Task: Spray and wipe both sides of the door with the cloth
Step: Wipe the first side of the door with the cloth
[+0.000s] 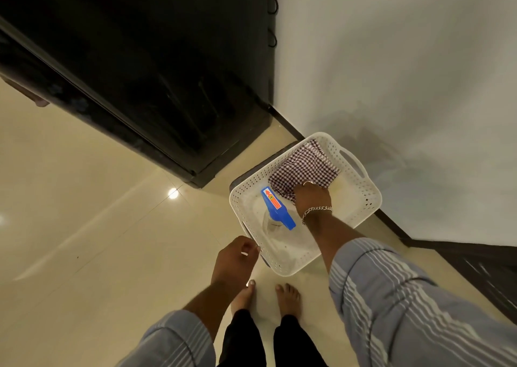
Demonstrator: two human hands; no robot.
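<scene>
Cloth: the checked cloth (303, 169) is lying in the white basket (363, 196), at the basket's 1 o'clock end.
Right grip: the right hand (312, 197) is pressing down on the cloth's near edge; fingers hidden, so pinching or just touching, cannot tell.
Spray bottle: the blue-topped spray bottle (277, 208) is sitting at 9 o'clock of that hand, just beside it.
Left grip: the left hand (236, 257) is hovering loosely curled at the basket's 7 o'clock rim, holding nothing.
Door: the dark door (145, 67) is standing open at 11 o'clock.
Risk: lifting the cloth, the wrist could be clipping the bottle and tipping it; the glossy floor (84, 213) could be turning slippery under bare feet (288, 294) once spraying starts.
</scene>
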